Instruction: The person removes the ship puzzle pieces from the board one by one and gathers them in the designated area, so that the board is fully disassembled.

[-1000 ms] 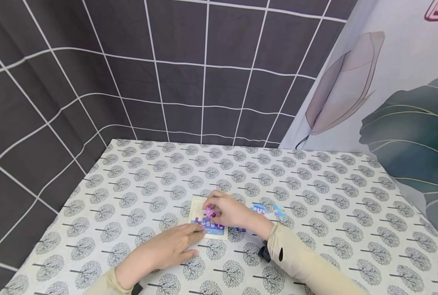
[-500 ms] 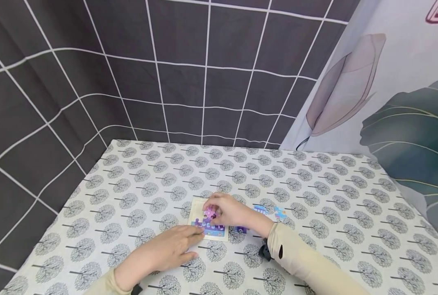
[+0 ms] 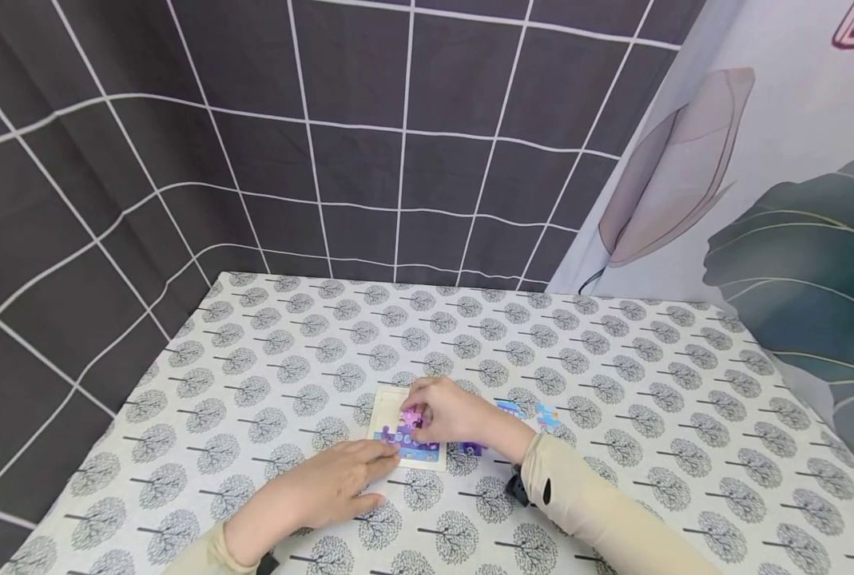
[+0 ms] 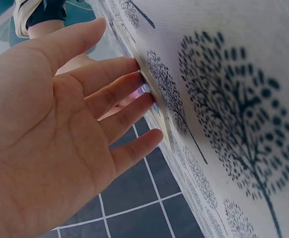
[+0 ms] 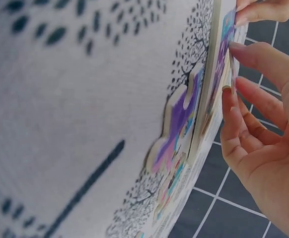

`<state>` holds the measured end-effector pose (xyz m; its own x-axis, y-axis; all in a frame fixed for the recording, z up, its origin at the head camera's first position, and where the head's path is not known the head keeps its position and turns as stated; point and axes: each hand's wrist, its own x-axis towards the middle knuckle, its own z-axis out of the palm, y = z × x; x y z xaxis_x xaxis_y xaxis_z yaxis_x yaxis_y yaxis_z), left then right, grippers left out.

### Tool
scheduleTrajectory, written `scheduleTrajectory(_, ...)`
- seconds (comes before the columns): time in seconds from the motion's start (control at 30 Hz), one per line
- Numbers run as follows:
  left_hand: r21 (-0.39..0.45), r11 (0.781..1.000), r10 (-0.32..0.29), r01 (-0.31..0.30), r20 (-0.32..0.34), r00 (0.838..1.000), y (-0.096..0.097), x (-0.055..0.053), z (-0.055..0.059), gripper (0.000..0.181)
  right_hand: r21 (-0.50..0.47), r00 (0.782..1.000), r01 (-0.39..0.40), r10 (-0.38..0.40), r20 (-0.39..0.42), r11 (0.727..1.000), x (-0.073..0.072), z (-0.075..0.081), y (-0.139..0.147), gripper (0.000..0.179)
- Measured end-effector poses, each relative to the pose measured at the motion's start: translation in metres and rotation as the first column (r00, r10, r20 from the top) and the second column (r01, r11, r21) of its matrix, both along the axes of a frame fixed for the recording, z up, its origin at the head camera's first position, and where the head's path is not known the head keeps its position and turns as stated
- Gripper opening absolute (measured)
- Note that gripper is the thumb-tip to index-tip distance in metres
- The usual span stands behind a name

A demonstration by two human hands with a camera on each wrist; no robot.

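Note:
A wooden jigsaw tray (image 3: 386, 399) lies on the table, its near rows filled with purple and blue pieces. My right hand (image 3: 450, 409) pinches a pink puzzle piece (image 3: 410, 418) between thumb and fingers, right at the edge of the filled rows. In the right wrist view that puzzle piece (image 5: 232, 74) shows edge-on at the fingertips. My left hand (image 3: 340, 477) rests at the tray's near left corner, fingertips on its edge. Seen from the left wrist, the left hand (image 4: 70, 119) has nearly straight, spread fingers along the tray's rim (image 4: 158, 94).
A loose purple piece (image 3: 472, 449) lies just right of the tray, partly behind the right wrist. Farther right are a blue piece (image 3: 510, 408) and another light blue piece (image 3: 546, 414). A tree-print cloth (image 3: 311, 351) covers the table; a dark checked curtain (image 3: 355, 176) hangs behind.
The right hand keeps its pinch on the pink puzzle piece and shifts only very slightly over the tray. The left hand stays at the tray's corner.

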<state>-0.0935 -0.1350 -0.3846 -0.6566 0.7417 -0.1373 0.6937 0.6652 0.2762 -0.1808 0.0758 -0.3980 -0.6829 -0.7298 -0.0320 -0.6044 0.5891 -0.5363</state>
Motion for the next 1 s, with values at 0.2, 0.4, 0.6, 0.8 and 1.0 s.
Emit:
scheduleTrajectory(0.2, 0.004, 1.0, 0.003, -0.003, 0.009, 1.0, 0.0, 0.001, 0.0, 0.054, 0.009, 1.0, -0.007, 0.007, -0.01, 1.0, 0.001, 0.001, 0.001, 0.039)
scheduleTrajectory(0.4, 0.006, 1.0, 0.003, -0.004, 0.018, 1.0, 0.0, 0.001, 0.001, 0.054, -0.015, 0.998, -0.012, 0.012, -0.054, 1.0, 0.0, -0.001, 0.004, 0.036)
scheduleTrajectory(0.6, -0.001, 1.0, 0.004, -0.004, 0.031, 1.0, 0.0, 0.0, 0.0, 0.054, -0.084, 0.995, -0.031, 0.024, -0.093, 0.996, 0.003, -0.001, 0.011, 0.034)
scheduleTrajectory(0.8, -0.003, 1.0, 0.007, -0.007, 0.04, 0.999, 0.0, 0.0, -0.001, 0.054, -0.14, 0.989, -0.032, 0.011, -0.144, 0.99, 0.007, 0.002, 0.024, 0.034)
scheduleTrajectory(1.0, -0.001, 1.0, 0.014, -0.014, 0.052, 0.999, 0.001, -0.001, -0.001, 0.054, -0.15, 0.991, -0.01, -0.01, -0.132, 0.989, 0.011, 0.001, 0.042, 0.034)
